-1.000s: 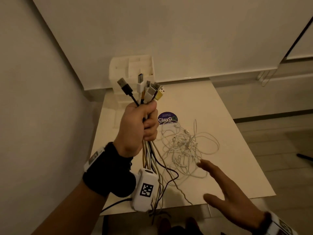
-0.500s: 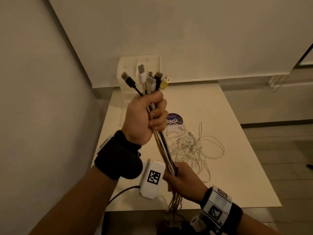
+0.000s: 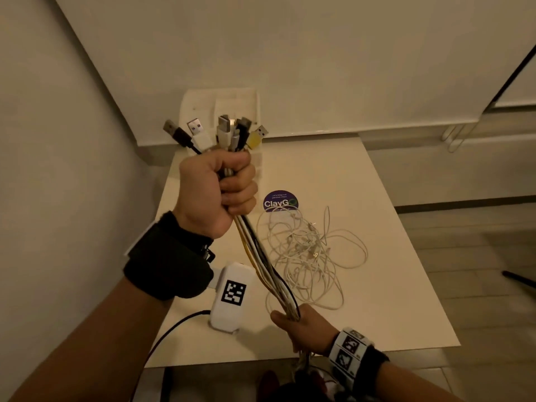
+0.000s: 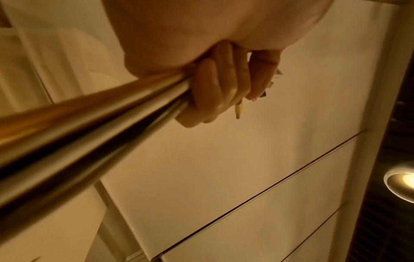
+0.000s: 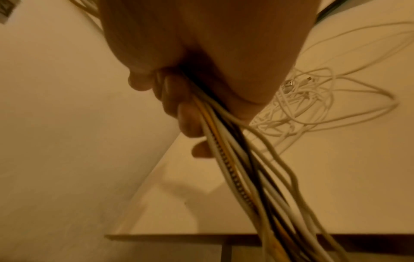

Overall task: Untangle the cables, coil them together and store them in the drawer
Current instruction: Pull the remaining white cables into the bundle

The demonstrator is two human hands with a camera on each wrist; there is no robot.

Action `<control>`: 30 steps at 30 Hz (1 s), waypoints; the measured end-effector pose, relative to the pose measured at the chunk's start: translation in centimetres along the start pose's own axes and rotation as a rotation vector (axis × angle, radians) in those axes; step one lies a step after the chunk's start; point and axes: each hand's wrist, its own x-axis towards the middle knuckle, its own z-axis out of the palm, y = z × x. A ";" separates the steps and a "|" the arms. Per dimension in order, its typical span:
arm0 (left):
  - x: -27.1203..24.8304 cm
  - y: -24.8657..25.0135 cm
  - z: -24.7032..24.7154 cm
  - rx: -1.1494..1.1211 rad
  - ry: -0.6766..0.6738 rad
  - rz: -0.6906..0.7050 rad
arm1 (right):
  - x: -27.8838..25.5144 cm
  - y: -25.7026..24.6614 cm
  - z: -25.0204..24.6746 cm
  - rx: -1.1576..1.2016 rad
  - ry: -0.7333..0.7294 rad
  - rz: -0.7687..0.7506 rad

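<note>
Head view. Left hand [image 3: 216, 190] was clenched around the cable bundle [image 3: 262, 262] just below its plugs, which fanned out above the fist: black, white, grey and yellow USB plugs [image 3: 223, 132]. Right hand [image 3: 301, 324] gripped the same bundle lower down, near the table's front edge, the length between the two hands running fairly straight. The tails hung below the table edge, out of sight. A second lot, the tangled white cables [image 3: 307, 256], lay loose on the table [image 3: 391, 300], well apart from either hand. White drawer unit [image 3: 220, 103] stood at the far end of the table against the wall; whether a drawer stood open could not be told.

Writing: round purple sticker [image 3: 280, 201] on the table read "ClayG…", the last letter partly lost; the small line above it was too fine to read. Wrist devices carried square coded markers, no text.

Risks, as judged: hanging tails could snag on the table edge or knot among themselves if the right hand drew down fast; a loose grip at the top could let single plugs slip and the ends go uneven; the white tangle remained unsorted.

Left wrist view. Fingers [image 4: 215, 85] wrapped tight round the bundle, a yellow plug tip showing beyond them. No writing.

Right wrist view. Fingers [image 5: 174, 99] curled round white, yellow and black cables that trailed past the table edge; the white tangle lay just beyond. No writing.
</note>
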 end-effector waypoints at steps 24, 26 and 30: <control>1.1 -5.3 -1.2 -0.125 0.030 -0.004 | 9.3 8.4 -14.6 -0.249 0.501 0.460; 1.3 -5.4 -1.4 -0.108 0.056 0.000 | 10.3 7.7 -13.6 -0.219 0.539 0.458; 1.8 -5.6 -2.1 -0.093 0.075 0.017 | 11.0 6.3 -12.3 -0.202 0.572 0.456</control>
